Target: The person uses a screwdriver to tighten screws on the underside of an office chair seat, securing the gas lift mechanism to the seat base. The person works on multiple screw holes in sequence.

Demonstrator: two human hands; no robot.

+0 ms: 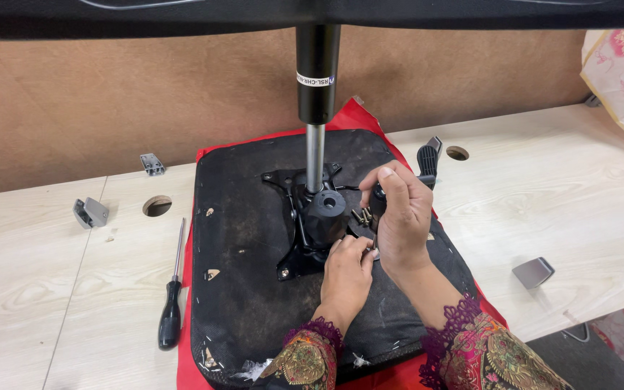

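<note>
An upturned chair seat (254,303), black underside up, lies on a red cloth (185,318). A black metal mechanism plate (305,224) is fixed at its middle, with a gas cylinder (316,108) rising from it. My left hand (347,274) pinches at the plate's right edge, fingers closed on a small part I cannot make out. My right hand (399,217) curls over the same spot, with several screws (362,214) standing under its fingers beside a black lever (427,165).
A black-handled screwdriver (172,307) lies left of the seat on the pale wooden table (579,209). Small grey metal brackets (91,211) (533,271) (152,164) sit around. Round holes (157,206) (457,153) pierce the tabletop. A brown wall stands behind.
</note>
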